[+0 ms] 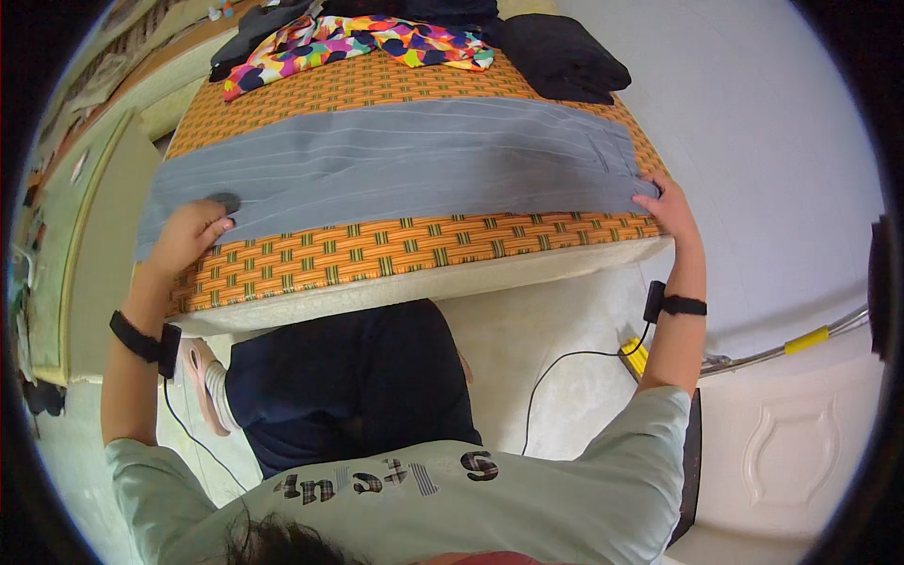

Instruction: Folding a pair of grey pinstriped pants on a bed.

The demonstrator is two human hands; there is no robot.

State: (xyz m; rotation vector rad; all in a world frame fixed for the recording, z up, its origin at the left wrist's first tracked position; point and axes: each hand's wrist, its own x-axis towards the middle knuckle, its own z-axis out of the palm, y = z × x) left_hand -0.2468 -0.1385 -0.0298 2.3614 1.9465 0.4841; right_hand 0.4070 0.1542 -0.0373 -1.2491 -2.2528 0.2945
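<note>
A grey garment with thin pale stripes (395, 159), long like folded trousers, lies flat across the table with the woven-pattern cover (381, 261). At its left end my left hand (191, 233) rests on the near edge, fingers bent; a dark round patch shows by the fingertips, and whether cloth is pinched there is not clear. My right hand (664, 201) grips the near corner of the garment's right end between thumb and fingers. A black band with a small device sits on each forearm.
Beyond the grey garment lie a multicoloured patterned cloth (424, 49) and a folded black garment (561, 56), with more dark clothes behind. A pale cabinet (99, 247) stands at the left, a wall (741, 141) at the right. Black cables hang from both forearm devices.
</note>
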